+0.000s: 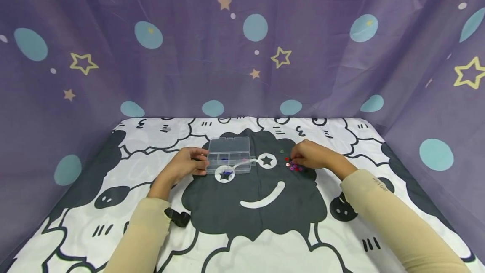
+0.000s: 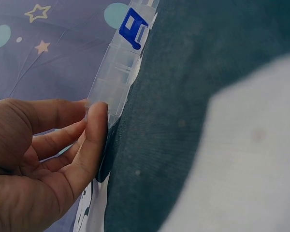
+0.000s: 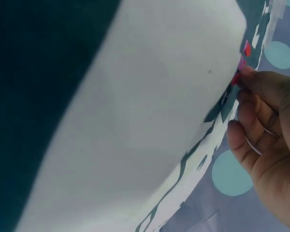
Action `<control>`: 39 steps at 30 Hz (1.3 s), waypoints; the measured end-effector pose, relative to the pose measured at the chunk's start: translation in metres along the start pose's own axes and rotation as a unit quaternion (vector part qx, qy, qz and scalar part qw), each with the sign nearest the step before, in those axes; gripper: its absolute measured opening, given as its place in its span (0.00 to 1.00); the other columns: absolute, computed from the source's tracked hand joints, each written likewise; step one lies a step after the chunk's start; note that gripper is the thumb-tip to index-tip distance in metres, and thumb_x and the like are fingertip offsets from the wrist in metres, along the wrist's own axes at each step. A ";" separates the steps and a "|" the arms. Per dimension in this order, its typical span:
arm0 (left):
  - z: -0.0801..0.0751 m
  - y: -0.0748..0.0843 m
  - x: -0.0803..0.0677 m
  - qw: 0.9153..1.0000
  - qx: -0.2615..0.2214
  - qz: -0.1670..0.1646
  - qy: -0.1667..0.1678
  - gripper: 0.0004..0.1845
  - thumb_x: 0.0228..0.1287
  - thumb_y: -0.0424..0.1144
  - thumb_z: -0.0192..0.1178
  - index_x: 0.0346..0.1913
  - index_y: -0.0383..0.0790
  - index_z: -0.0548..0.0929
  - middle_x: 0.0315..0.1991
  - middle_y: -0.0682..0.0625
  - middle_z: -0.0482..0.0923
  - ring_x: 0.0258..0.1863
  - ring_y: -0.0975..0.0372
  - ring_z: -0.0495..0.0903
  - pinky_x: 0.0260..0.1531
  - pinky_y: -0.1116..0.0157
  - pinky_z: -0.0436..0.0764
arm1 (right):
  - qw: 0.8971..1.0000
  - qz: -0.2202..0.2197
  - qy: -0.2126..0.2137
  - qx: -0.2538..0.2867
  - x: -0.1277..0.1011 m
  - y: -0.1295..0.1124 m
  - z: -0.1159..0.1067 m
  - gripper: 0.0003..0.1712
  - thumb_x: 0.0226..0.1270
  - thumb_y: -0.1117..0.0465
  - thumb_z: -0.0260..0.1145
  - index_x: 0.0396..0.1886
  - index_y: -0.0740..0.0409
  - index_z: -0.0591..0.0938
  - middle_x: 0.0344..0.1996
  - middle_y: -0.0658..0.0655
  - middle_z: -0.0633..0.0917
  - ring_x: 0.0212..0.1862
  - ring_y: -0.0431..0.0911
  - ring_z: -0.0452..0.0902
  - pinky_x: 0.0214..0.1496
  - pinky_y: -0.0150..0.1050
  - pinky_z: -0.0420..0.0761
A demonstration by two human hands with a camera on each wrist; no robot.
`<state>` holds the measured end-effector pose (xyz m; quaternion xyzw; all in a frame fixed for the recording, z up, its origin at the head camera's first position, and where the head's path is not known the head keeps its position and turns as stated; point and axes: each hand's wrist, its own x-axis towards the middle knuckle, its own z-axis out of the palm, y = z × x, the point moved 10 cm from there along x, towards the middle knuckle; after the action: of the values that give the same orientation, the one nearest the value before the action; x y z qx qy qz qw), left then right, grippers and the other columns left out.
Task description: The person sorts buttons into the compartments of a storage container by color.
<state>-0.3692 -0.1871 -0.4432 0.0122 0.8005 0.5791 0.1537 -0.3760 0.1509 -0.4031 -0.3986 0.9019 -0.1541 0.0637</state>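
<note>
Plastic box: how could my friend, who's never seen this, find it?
Look at the cartoon tablecloth and find the big dark face with the white smile. The clear box lies on its far left part, lid open. Unlike the small bright pieces to the right, it's see-through and divided into compartments.

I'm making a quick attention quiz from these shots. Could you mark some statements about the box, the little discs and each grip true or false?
1. The left grip holds the edge of the clear plastic compartment box. True.
2. The box's lid is shut. False: the lid is open.
3. The small coloured discs lie to the left of the box in the head view. False: they lie to its right.
4. The right grip is at the discs. True.
5. The tablecloth is plain white. False: the tablecloth has a black-and-white cartoon print.
</note>
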 end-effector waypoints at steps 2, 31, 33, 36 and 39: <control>0.000 -0.001 0.000 1.000 -0.004 0.000 -0.001 0.27 0.69 0.22 0.62 0.70 0.30 0.73 0.55 0.35 0.75 0.45 0.52 0.85 0.43 0.59 0.92 | 1.000 0.002 -0.002 0.000 0.002 -0.001 0.003 0.04 0.67 0.68 0.71 0.33 0.57 0.88 0.25 0.43 0.83 0.27 0.34 0.73 0.31 0.34 0.80; 0.001 -0.003 0.000 1.000 -0.012 -0.008 -0.004 0.26 0.69 0.23 0.63 0.69 0.30 0.74 0.56 0.35 0.75 0.45 0.52 0.85 0.42 0.60 0.92 | 0.999 -0.019 0.035 -0.008 0.010 -0.007 -0.002 0.10 0.71 0.70 0.66 0.30 0.54 0.85 0.26 0.43 0.79 0.28 0.35 0.70 0.32 0.35 0.77; 0.000 -0.003 0.000 1.000 -0.012 -0.007 -0.003 0.26 0.69 0.22 0.63 0.69 0.30 0.74 0.55 0.35 0.75 0.44 0.52 0.85 0.42 0.60 0.92 | 0.999 -0.021 0.042 -0.010 0.011 -0.010 -0.003 0.09 0.72 0.69 0.65 0.31 0.54 0.86 0.27 0.43 0.80 0.28 0.35 0.71 0.33 0.35 0.78; 0.000 -0.001 0.000 1.000 -0.013 0.000 -0.006 0.26 0.69 0.22 0.62 0.69 0.28 0.73 0.55 0.34 0.75 0.44 0.53 0.85 0.43 0.59 0.92 | 0.998 -0.025 0.051 -0.011 0.014 -0.014 -0.006 0.09 0.73 0.68 0.65 0.32 0.55 0.86 0.27 0.43 0.80 0.28 0.36 0.71 0.33 0.36 0.78; -0.001 -0.001 0.000 1.000 -0.020 0.002 -0.005 0.27 0.69 0.22 0.62 0.69 0.28 0.73 0.55 0.34 0.75 0.44 0.52 0.85 0.43 0.59 0.92 | 0.997 -0.034 0.060 -0.018 0.017 -0.018 -0.008 0.09 0.73 0.68 0.66 0.31 0.55 0.85 0.26 0.43 0.78 0.28 0.36 0.70 0.32 0.37 0.78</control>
<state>-0.3695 -0.1879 -0.4442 0.0136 0.7882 0.5949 0.1570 -0.3767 0.1284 -0.3894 -0.4199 0.8927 -0.1639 -0.0027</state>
